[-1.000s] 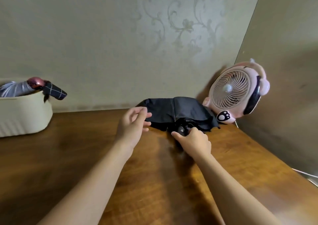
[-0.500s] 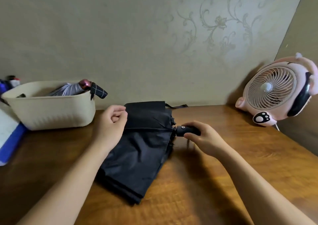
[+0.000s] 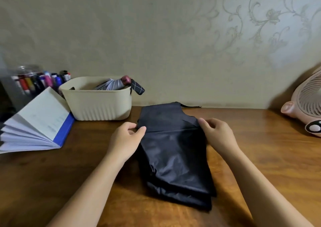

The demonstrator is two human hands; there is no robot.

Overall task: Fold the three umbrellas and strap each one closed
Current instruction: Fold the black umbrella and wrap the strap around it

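Observation:
A black umbrella (image 3: 173,150) lies collapsed on the wooden table, its loose canopy spread flat and running from the wall toward me. Its thin strap (image 3: 190,106) pokes out at the far end. My left hand (image 3: 126,138) pinches the canopy's left edge between thumb and fingers. My right hand (image 3: 217,134) grips the fabric at the right edge, level with the left hand. The umbrella's handle is hidden. Two folded umbrellas, one grey (image 3: 111,85) with a maroon knob and one dark checked (image 3: 138,87), lie in a cream basket (image 3: 99,105).
An open blue-covered book (image 3: 38,122) lies at the left. Behind it stands a clear jar of markers (image 3: 34,80). A pink desk fan (image 3: 307,105) stands at the right edge. The patterned wall runs along the table's far side.
The view has swung left. My right hand left the umbrella's handle and now grips the canopy's right edge. The left hand pinches the left edge. The umbrella now lies lengthwise toward me.

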